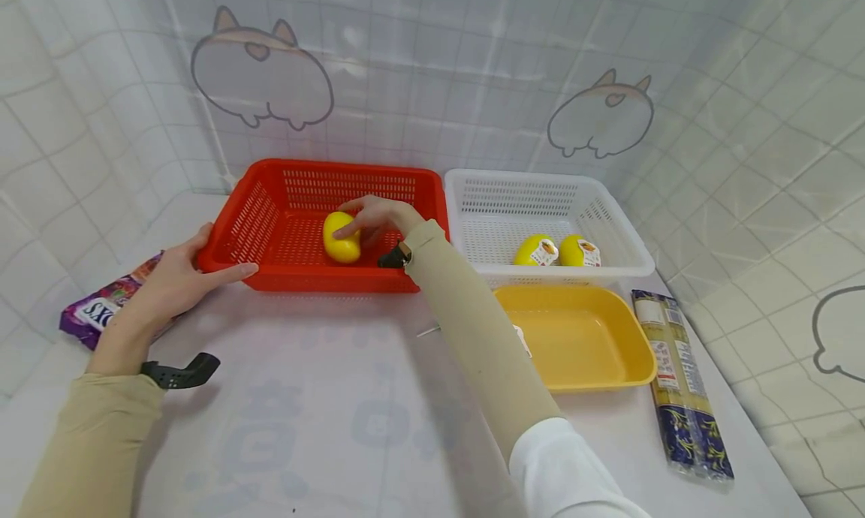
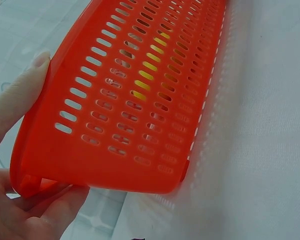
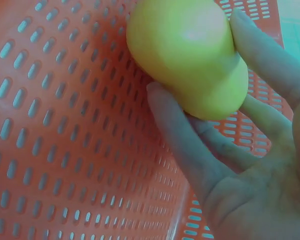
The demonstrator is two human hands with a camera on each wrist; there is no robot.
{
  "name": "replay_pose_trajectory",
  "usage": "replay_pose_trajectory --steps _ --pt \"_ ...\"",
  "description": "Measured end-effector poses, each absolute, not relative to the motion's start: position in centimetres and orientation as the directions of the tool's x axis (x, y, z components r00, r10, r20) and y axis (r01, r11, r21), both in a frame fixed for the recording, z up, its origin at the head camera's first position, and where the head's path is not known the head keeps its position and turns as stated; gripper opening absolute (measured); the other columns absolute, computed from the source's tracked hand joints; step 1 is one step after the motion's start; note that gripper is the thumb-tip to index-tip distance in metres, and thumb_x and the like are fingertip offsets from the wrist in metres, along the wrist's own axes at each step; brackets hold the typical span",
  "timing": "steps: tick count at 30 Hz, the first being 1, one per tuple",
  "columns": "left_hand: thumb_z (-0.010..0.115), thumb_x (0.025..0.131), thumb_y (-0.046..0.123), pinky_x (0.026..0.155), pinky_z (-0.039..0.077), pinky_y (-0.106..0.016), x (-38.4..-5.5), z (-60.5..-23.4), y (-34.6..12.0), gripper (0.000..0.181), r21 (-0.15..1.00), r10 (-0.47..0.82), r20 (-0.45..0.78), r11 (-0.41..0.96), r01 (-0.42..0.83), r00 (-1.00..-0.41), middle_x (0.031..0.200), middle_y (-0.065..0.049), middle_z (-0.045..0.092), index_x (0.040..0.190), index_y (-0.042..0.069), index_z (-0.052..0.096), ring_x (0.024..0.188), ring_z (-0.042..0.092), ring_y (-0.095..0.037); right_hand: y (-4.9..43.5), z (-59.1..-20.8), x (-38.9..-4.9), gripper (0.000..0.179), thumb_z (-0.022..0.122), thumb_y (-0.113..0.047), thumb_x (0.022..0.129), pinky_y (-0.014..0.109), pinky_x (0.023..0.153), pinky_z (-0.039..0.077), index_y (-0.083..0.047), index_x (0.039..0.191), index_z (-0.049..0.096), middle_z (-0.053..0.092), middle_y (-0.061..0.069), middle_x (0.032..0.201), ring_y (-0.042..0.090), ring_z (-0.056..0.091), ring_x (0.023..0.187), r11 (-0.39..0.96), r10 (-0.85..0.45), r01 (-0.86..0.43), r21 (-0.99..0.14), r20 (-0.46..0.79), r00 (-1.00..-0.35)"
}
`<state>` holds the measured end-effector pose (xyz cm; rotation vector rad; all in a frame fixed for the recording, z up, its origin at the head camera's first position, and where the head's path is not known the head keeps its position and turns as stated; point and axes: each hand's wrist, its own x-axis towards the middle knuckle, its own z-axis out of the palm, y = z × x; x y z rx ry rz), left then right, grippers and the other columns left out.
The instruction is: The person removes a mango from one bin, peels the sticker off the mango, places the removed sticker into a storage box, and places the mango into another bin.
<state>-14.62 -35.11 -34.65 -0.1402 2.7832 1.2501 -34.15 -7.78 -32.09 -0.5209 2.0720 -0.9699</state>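
A red plastic basket [image 1: 304,278] with slotted walls stands at the back left of the table. At its front left corner my left hand [image 1: 177,279] grips the rim, thumb along the front and fingers at the side; the left wrist view shows the hand [image 2: 27,195] around that corner. Inside the basket, my right hand [image 1: 378,216] holds a smooth yellow mango [image 1: 342,240], with no sticker visible on it. In the right wrist view, fingers and thumb lie around one end of the mango [image 3: 182,42], close to the slotted red wall.
A white basket [image 1: 554,270] to the right holds two yellow mangoes [image 1: 538,251] with stickers. In front stands a yellow tray [image 1: 574,379], partly behind my right sleeve. Two spaghetti packs [image 1: 679,383] lie at the far right, a purple packet [image 1: 97,308] beside my left hand.
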Motion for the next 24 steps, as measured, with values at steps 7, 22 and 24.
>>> replay_pose_trajectory --steps 7,22,24 --pt "0.063 0.089 0.061 0.104 0.035 -0.071 -14.5 -34.6 -34.9 0.111 0.751 -0.049 -0.126 0.648 -0.128 -0.991 0.164 -0.025 0.015 0.157 0.022 -0.016 0.138 0.026 -0.046 -7.9 -33.0 -34.9 0.078 0.077 -0.031 0.088 0.033 0.096 0.055 -0.019 0.154 0.039 0.043 0.004 0.147 0.022 0.067 0.106 0.607 -0.651 -0.049 -0.793 -0.461 -0.603" --pt "0.064 0.088 0.062 0.106 0.032 -0.072 -14.5 -34.5 -34.9 0.114 0.754 -0.054 -0.131 0.643 -0.134 -0.99 0.165 -0.024 0.013 0.157 0.022 -0.017 0.139 0.026 -0.046 -8.2 -33.3 -34.9 0.077 0.075 -0.025 0.09 0.034 0.097 0.055 -0.017 0.156 0.036 0.04 0.005 0.15 0.025 0.063 0.113 0.564 -0.682 -0.001 -0.826 -0.465 -0.564" --pt "0.064 0.088 0.063 0.106 0.032 -0.072 -14.5 -34.4 -34.9 0.114 0.752 -0.055 -0.133 0.645 -0.137 -0.99 0.165 -0.024 0.013 0.157 0.022 -0.017 0.139 0.026 -0.046 -8.2 -33.3 -35.0 0.078 0.076 -0.024 0.089 0.034 0.097 0.055 -0.017 0.156 0.036 0.04 0.005 0.15 0.024 0.063 0.112 0.554 -0.687 0.008 -0.832 -0.462 -0.561"
